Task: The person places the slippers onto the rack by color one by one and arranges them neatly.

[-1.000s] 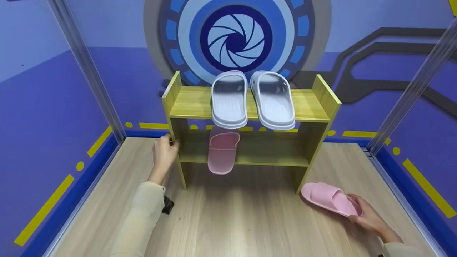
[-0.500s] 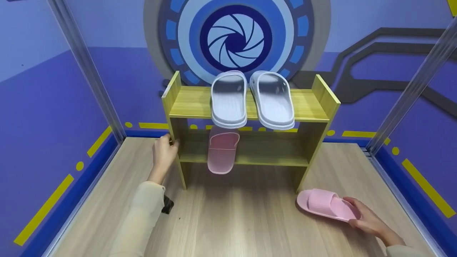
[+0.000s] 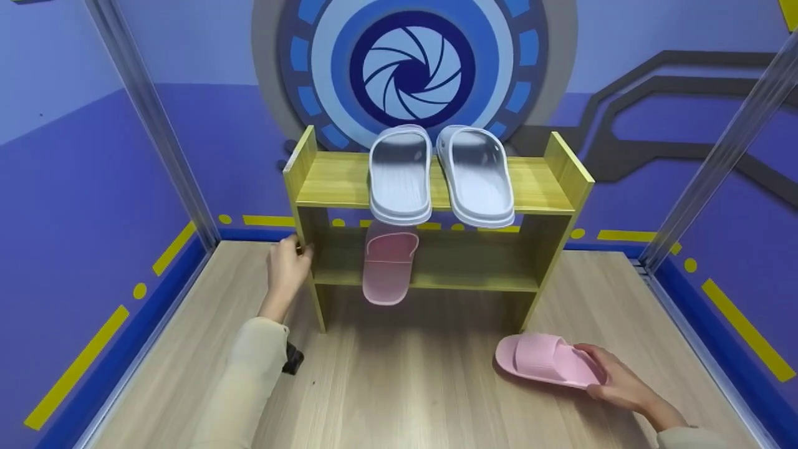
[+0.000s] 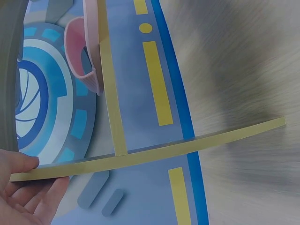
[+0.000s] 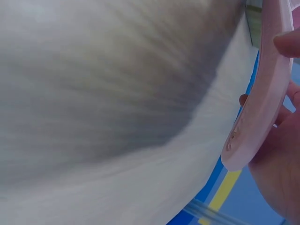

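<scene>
My left hand (image 3: 290, 268) grips the left side panel of a wooden shoe rack (image 3: 340, 181). In the left wrist view, thumb and fingers lie on either side of that panel's edge (image 4: 154, 153). By its heel end, my right hand (image 3: 620, 383) holds a pink slipper (image 3: 539, 358), toe pointing left, in front of the rack's right leg. The right wrist view shows the slipper's sole edge (image 5: 267, 89) above the floor. A matching pink slipper (image 3: 388, 280) sits on the lower shelf, left of centre, heel jutting over the front edge.
Two light grey clogs, a left one (image 3: 402, 178) and a right one (image 3: 480, 181), stand side by side on the rack's top shelf. Blue printed walls (image 3: 206, 137) enclose the wood-look floor (image 3: 399, 386) at the back and sides. Metal posts (image 3: 149, 118) rise at the back corners.
My right hand has carried the pink slipper leftward, past the rack's right leg, and the slipper has turned to lie more level across the view. My left hand stays on the rack.
</scene>
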Motion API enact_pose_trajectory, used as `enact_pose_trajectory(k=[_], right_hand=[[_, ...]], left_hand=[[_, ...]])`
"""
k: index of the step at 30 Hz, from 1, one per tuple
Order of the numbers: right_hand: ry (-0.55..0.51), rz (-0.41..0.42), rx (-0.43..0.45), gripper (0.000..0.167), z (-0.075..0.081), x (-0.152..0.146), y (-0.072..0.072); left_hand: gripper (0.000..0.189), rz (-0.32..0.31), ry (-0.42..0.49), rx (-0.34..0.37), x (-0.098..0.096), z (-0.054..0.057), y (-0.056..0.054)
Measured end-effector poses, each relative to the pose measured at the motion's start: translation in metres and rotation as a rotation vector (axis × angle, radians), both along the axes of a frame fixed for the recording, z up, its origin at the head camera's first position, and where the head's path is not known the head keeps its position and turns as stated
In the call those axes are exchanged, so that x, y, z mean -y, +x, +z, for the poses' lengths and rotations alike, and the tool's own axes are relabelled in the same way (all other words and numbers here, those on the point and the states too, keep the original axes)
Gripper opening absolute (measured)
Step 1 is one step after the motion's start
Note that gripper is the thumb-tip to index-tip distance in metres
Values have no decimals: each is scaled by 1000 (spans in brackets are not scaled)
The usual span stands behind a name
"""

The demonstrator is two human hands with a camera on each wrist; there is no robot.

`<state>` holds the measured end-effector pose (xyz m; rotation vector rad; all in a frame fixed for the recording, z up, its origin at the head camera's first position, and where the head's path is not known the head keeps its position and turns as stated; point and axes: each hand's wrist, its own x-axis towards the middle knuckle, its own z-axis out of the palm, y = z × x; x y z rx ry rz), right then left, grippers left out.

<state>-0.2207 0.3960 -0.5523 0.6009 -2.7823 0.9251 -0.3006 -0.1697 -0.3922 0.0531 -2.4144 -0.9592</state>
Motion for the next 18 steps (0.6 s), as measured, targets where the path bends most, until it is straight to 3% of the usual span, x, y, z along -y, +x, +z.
enact_pose_trajectory(k=[11, 18], right_hand=[[39, 16, -42, 69, 4, 28, -1], [-20, 56, -58, 71, 8, 43, -3]], left_hand=[[18, -3, 17, 0, 0, 0, 0], [14, 17, -13, -29, 0, -2, -2]])
